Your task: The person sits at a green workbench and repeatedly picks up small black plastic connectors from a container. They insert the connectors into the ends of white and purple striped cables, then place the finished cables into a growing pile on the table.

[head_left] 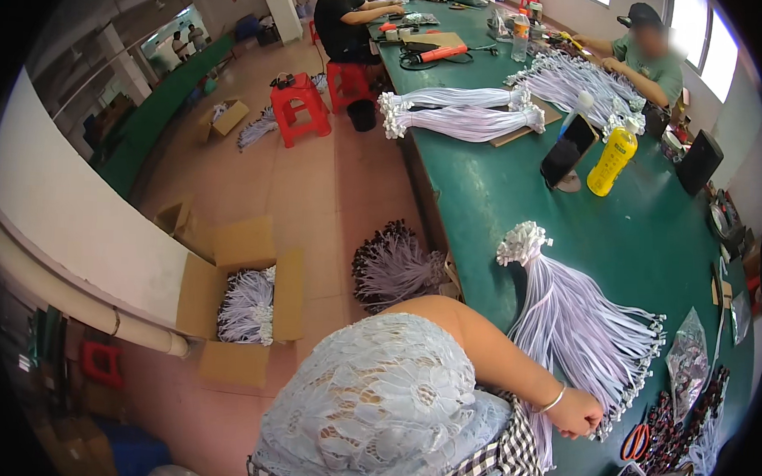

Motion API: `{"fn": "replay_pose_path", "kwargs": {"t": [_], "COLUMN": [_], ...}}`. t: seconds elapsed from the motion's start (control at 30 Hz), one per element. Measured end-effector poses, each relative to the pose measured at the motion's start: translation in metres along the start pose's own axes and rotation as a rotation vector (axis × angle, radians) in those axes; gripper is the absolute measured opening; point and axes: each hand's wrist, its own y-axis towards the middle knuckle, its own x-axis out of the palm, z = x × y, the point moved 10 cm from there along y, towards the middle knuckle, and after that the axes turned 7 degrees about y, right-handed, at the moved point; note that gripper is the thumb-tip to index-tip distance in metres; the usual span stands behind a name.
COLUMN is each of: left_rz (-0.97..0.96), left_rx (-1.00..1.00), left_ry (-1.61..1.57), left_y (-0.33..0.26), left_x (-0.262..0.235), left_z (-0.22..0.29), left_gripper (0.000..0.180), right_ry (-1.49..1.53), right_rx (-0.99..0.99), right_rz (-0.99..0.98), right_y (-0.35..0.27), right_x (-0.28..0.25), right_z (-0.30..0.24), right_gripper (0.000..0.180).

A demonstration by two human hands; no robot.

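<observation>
1. Pale lace fabric (375,382) over the wearer's shoulder lies nearest the camera, with black-and-white checked cloth (520,461) beside it.
2. From the lace, the bare left forearm (499,355) crosses the left edge of the green table (475,234); a silvery bracelet (554,400) rings the wrist.
3. At the near ends of a bundle of white cables (569,310) is the left hand (577,414), its fingers curled inward; whether they grasp a cable, I cannot tell. For the fingers of the right hand, I cannot tell either.
4. That bundle lies toward the table's near end, its white connectors (525,242) clustered at the far tip, its strands fanning out toward the near right corner.
5. Near that corner are red-handled scissors (636,442), a heap of small dark parts (666,438) and a clear plastic bag (688,362).
6. Farther along stand a yellow bottle (612,163) and a propped phone (569,151); gathered white bundles (471,123) reach the left edge.
7. At the right edge, a co-worker in green (664,73) sits behind a spread of white cables (566,84).
8. On the floor beyond the left edge, an open cardboard box (289,293) holds more cables, near a dark-tipped cable pile (397,268).
</observation>
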Motion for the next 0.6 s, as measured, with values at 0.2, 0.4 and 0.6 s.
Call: {"fn": "replay_pose_path", "kwargs": {"t": [0.2,0.4,0.6], "left_rz": [0.125,0.068,0.066], "left_rx": [0.33,0.408,0.343], "left_ry": [0.517,0.593,0.552], "left_y": [-0.001,-0.001,-0.005], "left_x": [-0.009,0.004,0.002], "left_z": [0.052,0.065,0.066], "left_gripper": [0.014,0.013,0.012], "right_ry": [-0.161,-0.199,-0.251], "right_rx": [0.037,0.079,0.094], "right_rz": [-0.015,-0.017,0.005], "right_y": [0.0,-0.006,-0.009], "right_x": [0.014,0.015,0.009], "right_z": [0.017,0.025,0.025], "right_gripper": [0.004,0.006,0.007]}}
